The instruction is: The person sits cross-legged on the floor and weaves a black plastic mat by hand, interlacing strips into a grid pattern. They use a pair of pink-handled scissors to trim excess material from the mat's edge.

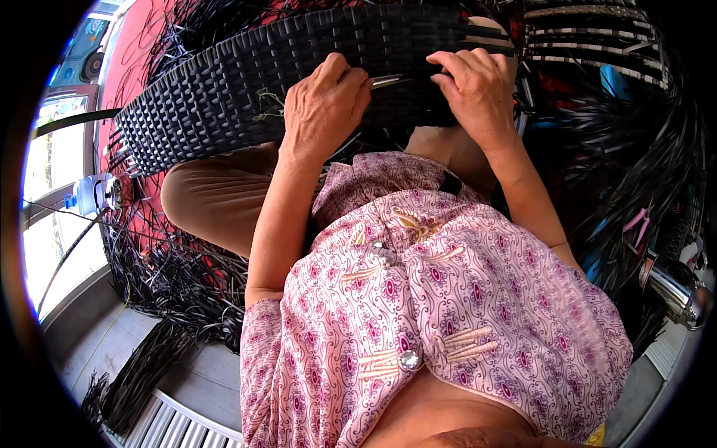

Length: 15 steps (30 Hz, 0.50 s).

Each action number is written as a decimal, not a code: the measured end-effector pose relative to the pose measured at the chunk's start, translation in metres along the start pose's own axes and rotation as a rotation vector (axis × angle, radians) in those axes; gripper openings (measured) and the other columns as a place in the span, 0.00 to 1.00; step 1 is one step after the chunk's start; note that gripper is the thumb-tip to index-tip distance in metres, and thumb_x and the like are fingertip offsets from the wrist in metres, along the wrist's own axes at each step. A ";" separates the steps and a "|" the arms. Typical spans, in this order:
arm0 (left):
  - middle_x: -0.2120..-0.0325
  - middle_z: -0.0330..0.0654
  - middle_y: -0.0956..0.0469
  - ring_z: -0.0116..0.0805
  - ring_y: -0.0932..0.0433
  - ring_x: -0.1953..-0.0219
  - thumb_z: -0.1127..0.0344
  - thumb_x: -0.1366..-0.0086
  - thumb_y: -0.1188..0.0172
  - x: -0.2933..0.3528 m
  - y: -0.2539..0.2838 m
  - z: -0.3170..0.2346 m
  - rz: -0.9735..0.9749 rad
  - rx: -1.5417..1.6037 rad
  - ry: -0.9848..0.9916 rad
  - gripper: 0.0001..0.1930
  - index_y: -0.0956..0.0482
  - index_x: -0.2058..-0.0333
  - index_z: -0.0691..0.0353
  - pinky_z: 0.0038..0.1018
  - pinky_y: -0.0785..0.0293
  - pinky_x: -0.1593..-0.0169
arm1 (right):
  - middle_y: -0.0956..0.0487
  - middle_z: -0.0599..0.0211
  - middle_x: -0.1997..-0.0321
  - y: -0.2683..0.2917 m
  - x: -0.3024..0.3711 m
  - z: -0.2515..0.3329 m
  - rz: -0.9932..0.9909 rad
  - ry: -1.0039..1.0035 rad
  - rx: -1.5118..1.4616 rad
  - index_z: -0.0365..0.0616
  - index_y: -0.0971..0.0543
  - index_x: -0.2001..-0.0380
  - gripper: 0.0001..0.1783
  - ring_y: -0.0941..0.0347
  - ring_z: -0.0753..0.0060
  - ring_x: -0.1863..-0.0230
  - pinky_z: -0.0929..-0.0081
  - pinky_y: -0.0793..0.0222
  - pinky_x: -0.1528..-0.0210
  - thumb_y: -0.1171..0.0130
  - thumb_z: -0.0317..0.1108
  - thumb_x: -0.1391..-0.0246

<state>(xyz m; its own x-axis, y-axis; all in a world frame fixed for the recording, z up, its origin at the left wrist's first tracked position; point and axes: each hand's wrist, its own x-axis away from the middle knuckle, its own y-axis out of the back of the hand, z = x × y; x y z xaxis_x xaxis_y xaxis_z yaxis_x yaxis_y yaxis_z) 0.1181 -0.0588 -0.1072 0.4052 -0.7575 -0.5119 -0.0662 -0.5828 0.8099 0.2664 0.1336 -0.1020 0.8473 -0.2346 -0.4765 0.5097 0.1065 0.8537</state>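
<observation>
A long, curved panel of black woven strips (216, 97) lies across my lap, running from the left toward the upper right. Over its near edge my left hand (325, 112) is closed around a slim, pointed metal tool (386, 81). The tool's silvery tip sticks out to the right, and its handle is hidden in my palm. To the right of that tip, my right hand (478, 93) has its thumb and fingers bent together in a pinch. Something dark, perhaps a strip, may be between them, but I cannot make it out. Loose strip ends (489, 33) stick out at the panel's right end.
Heaps of loose black strips lie at left (187, 291) and right (635, 142). Another partly woven frame (597, 37) stands at the upper right. A shiny metal cylinder (672, 287) sits at the far right, a clear plastic bottle (89, 194) by the left window. My bent knee (216, 194) supports the panel.
</observation>
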 end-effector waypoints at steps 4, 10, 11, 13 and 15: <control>0.69 0.36 0.25 0.38 0.20 0.72 0.65 0.39 0.31 0.012 0.012 0.006 0.012 -0.029 0.072 0.04 0.15 0.66 0.55 0.33 0.24 0.69 | 0.24 0.76 0.60 -0.002 -0.006 0.011 -0.047 0.081 -0.020 0.53 0.14 0.60 0.17 0.27 0.67 0.56 0.65 0.33 0.52 0.25 0.31 0.57; 0.69 0.36 0.25 0.38 0.20 0.71 0.65 0.39 0.32 0.020 0.028 0.019 -0.005 -0.078 0.102 0.04 0.15 0.67 0.56 0.34 0.24 0.68 | 0.24 0.76 0.61 -0.022 -0.010 0.004 -0.026 0.136 -0.123 0.53 0.14 0.63 0.15 0.27 0.69 0.58 0.67 0.29 0.53 0.25 0.30 0.58; 0.69 0.37 0.25 0.39 0.20 0.71 0.65 0.38 0.32 0.018 0.031 0.019 0.004 -0.081 0.087 0.04 0.15 0.66 0.56 0.34 0.24 0.67 | 0.24 0.76 0.61 -0.023 -0.011 0.004 -0.020 0.141 -0.128 0.53 0.14 0.63 0.15 0.27 0.69 0.58 0.67 0.29 0.53 0.25 0.30 0.58; 0.70 0.37 0.26 0.39 0.20 0.71 0.65 0.38 0.32 0.014 0.033 0.016 0.027 -0.117 0.075 0.04 0.15 0.66 0.56 0.35 0.24 0.67 | 0.24 0.77 0.61 -0.023 -0.013 0.003 -0.006 0.151 -0.137 0.53 0.14 0.64 0.14 0.27 0.69 0.58 0.67 0.28 0.53 0.25 0.31 0.57; 0.70 0.37 0.26 0.40 0.20 0.71 0.65 0.38 0.32 0.010 0.033 0.013 0.047 -0.119 0.066 0.05 0.16 0.66 0.57 0.35 0.24 0.67 | 0.23 0.75 0.63 -0.023 -0.016 0.003 0.000 0.166 -0.150 0.53 0.14 0.65 0.13 0.26 0.67 0.59 0.67 0.29 0.51 0.26 0.30 0.56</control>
<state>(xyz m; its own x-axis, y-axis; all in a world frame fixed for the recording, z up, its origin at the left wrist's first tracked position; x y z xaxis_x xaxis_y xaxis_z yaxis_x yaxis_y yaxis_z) 0.1078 -0.0891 -0.0894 0.4637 -0.7599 -0.4555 0.0203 -0.5049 0.8629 0.2409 0.1317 -0.1137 0.8537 -0.0740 -0.5155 0.5161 0.2519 0.8186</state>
